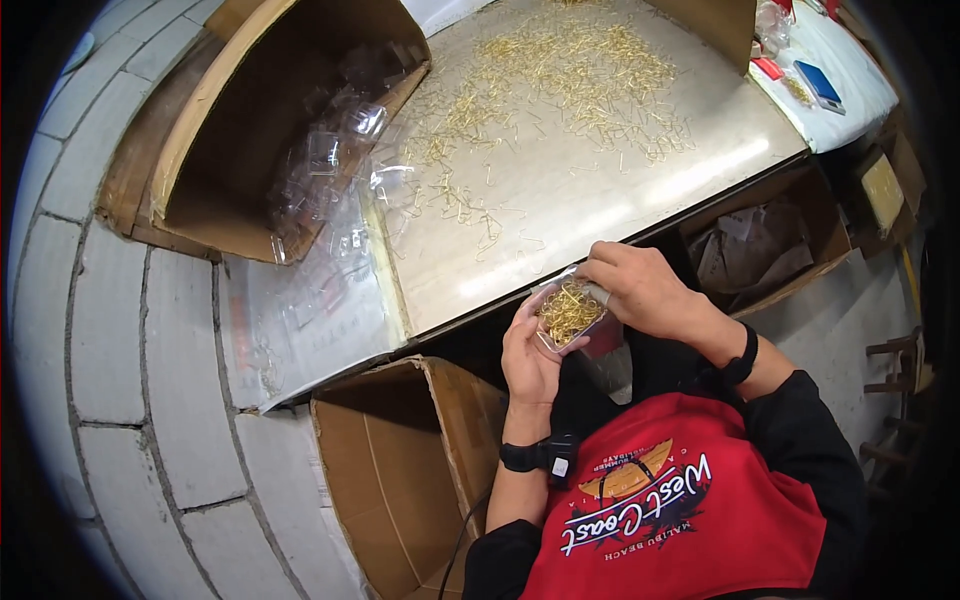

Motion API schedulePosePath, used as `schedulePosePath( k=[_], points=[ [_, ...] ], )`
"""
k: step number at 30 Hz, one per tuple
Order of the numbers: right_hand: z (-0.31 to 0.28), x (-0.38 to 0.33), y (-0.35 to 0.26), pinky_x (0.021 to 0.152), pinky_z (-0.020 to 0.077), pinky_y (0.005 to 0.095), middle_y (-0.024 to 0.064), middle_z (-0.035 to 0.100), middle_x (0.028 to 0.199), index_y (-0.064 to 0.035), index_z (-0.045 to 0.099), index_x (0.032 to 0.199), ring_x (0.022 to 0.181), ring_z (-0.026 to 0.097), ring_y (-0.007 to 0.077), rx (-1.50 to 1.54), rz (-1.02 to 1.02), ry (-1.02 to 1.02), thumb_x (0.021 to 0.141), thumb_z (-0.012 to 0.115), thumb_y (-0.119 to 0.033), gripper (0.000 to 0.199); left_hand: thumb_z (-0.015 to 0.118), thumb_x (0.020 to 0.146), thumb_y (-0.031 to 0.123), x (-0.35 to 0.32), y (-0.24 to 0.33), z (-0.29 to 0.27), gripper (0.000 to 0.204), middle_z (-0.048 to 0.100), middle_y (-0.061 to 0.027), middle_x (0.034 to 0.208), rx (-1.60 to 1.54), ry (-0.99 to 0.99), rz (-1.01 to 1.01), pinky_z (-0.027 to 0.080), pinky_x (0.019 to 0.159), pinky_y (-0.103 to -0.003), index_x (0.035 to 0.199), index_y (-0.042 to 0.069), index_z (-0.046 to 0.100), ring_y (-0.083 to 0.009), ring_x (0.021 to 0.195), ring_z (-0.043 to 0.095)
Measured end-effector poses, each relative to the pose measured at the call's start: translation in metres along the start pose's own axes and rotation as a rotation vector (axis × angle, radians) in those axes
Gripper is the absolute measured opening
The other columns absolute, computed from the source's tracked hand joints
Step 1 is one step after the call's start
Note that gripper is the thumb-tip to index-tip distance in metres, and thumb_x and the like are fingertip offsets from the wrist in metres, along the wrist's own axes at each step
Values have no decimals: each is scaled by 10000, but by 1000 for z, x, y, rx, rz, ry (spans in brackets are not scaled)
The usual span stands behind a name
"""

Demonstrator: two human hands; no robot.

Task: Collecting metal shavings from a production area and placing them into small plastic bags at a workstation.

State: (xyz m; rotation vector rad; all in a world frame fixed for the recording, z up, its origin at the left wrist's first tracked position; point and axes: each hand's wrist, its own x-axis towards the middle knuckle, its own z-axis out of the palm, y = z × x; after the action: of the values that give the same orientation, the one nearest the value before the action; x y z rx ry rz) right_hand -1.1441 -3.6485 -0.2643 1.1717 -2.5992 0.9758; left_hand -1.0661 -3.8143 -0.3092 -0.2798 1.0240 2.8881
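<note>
A small clear plastic box [572, 312], filled with a tangle of gold-coloured wire hooks [570, 316], is held just in front of the table edge. My left hand [532, 352] supports it from the left and below, fingers wrapped round its side. At its upper right edge, the bent fingers of my right hand [632, 284] grip the clear plastic; the fingertips are partly hidden. Many more loose gold hooks [570, 75] lie scattered over the tabletop [620, 200] beyond my hands.
Clear plastic boxes [325, 150] spill from a tipped cardboard carton [215, 150] at left. An upright carton [385, 480] stands below the table, and another carton [830, 245] holds brown wrapping at right. On a white-covered surface sits a blue flat device [820, 86].
</note>
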Motion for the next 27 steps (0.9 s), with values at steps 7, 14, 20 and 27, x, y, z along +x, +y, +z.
schedulePosePath(
  k=[7, 14, 20, 27],
  points=[
    [9, -2, -2, 602, 483, 335, 74, 559, 778, -59, 601, 896, 721, 578, 265, 102, -117, 74, 683, 663, -49, 222, 399, 884, 81, 1, -4, 2, 384, 528, -166, 1140, 142, -48, -45, 565, 726, -400, 1251, -30, 379, -242, 984, 590],
    [-6, -3, 3, 671, 479, 327, 97, 604, 854, -44, 609, 944, 781, 588, 270, 404, 16, 197, 695, 623, 30, 260, 455, 883, 82, 1, -3, 1, 351, 554, -172, 1101, 135, 45, 17, 590, 643, -366, 1210, -38, 409, -245, 915, 619],
    [7, -13, -1, 744, 476, 336, 97, 618, 880, -37, 610, 935, 850, 579, 261, 224, -134, 167, 711, 637, 19, 232, 440, 908, 106, 2, -3, -1, 334, 558, -157, 1115, 129, 11, 44, 583, 664, -350, 1215, -26, 415, -233, 938, 615],
    [16, -13, 4, 631, 447, 220, 42, 589, 795, 6, 579, 971, 721, 548, 72, 769, 495, 36, 783, 599, 14, 189, 444, 924, 160, 1, -4, 2, 332, 569, -151, 1092, 109, 42, 14, 586, 623, -331, 1206, -14, 435, -217, 895, 628]
  ],
)
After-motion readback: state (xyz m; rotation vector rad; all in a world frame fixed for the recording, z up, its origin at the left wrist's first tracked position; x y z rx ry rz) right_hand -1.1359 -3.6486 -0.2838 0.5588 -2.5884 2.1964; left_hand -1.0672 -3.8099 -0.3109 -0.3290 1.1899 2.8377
